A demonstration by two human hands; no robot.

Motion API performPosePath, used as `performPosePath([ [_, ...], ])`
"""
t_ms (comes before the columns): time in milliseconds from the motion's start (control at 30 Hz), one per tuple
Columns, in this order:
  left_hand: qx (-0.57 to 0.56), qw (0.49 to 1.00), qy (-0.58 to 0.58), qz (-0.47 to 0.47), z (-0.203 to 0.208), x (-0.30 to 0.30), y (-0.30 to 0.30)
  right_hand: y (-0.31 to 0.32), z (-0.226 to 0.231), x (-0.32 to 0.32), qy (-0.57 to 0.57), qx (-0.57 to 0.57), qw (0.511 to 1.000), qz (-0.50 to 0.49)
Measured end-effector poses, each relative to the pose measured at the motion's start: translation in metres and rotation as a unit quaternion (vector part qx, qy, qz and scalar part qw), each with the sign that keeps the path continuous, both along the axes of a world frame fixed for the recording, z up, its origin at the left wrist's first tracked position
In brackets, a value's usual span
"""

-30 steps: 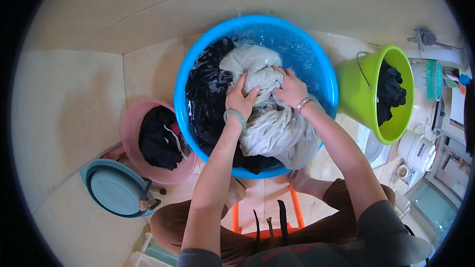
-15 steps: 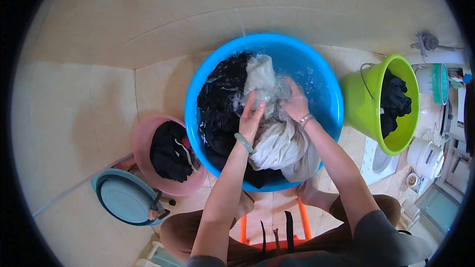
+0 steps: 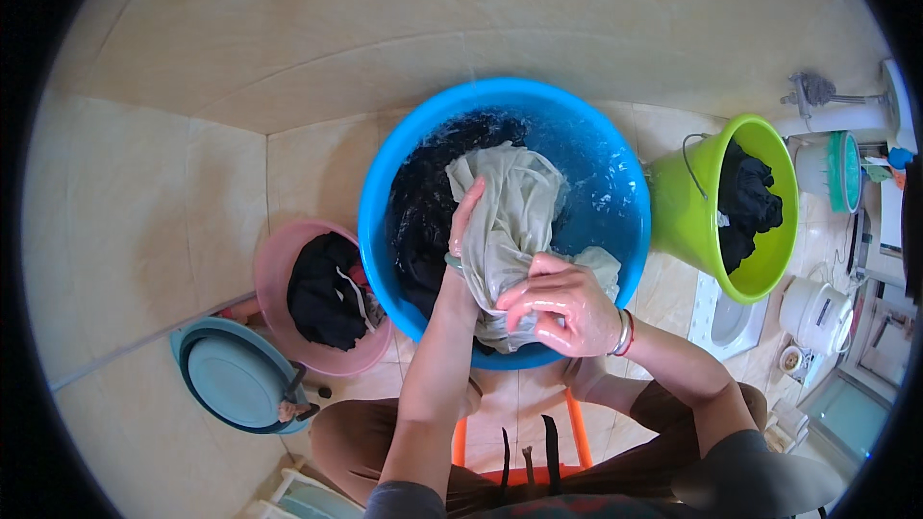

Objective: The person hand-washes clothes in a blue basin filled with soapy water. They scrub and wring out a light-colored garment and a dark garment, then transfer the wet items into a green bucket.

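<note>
A wet off-white garment (image 3: 510, 197) is bunched up in a large blue basin (image 3: 378, 149) of water. On its left side, my left hand (image 3: 465, 223) grips the fabric; a green bangle is on that wrist, and most of the fingers are hidden by the cloth. My right hand (image 3: 574, 306), wet and with curled fingers, pinches the garment's near part above the basin's front side. Dark clothes (image 3: 415, 221) lie soaking in the left half of the water.
Right of the basin, a lime-green bucket (image 3: 685, 221) holds dark clothes. On the left stands a pink basin (image 3: 274, 259) with dark clothing, beside grey-blue stacked basins (image 3: 236, 380). A tiled wall (image 3: 404, 38) rises behind. An orange stool (image 3: 577, 423) is beneath me.
My right hand has come out of the water toward me and turned over, now gripping the garment's near part. The garment has been gathered and lifted; my left hand has shifted left along it.
</note>
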State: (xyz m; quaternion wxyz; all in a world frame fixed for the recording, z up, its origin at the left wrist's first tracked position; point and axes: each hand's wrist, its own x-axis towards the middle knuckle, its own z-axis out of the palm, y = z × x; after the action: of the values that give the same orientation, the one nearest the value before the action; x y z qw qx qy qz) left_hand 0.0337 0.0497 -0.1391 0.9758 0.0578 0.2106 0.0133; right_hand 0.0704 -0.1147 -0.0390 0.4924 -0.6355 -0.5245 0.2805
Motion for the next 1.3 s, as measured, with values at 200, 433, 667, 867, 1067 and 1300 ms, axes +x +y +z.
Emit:
performPosePath([
  [200,-0.083,0.996,-0.032,-0.024,-0.002,-0.003,-0.008,0.037,0.007,-0.042,-0.254,0.039,0.958,-0.131],
  [433,-0.164,0.979,-0.119,-0.032,0.016,0.000,-0.004,0.064,-0.017,-0.032,-0.187,0.134,0.948,-0.220],
  [667,-0.048,0.992,-0.046,0.107,-0.008,-0.003,-0.012,0.061,-0.053,0.000,0.002,0.124,0.964,-0.233],
  [867,0.211,0.906,0.321,0.175,0.014,-0.003,-0.030,0.037,-0.129,0.055,-0.016,-0.033,0.937,-0.347],
  [1067,0.232,0.936,0.243,0.103,-0.023,-0.026,-0.009,0.014,-0.142,0.089,-0.091,-0.197,0.878,-0.427],
  [1300,0.404,0.874,0.269,-0.025,-0.112,-0.037,0.003,0.038,-0.135,0.062,-0.230,-0.376,0.851,-0.286],
])
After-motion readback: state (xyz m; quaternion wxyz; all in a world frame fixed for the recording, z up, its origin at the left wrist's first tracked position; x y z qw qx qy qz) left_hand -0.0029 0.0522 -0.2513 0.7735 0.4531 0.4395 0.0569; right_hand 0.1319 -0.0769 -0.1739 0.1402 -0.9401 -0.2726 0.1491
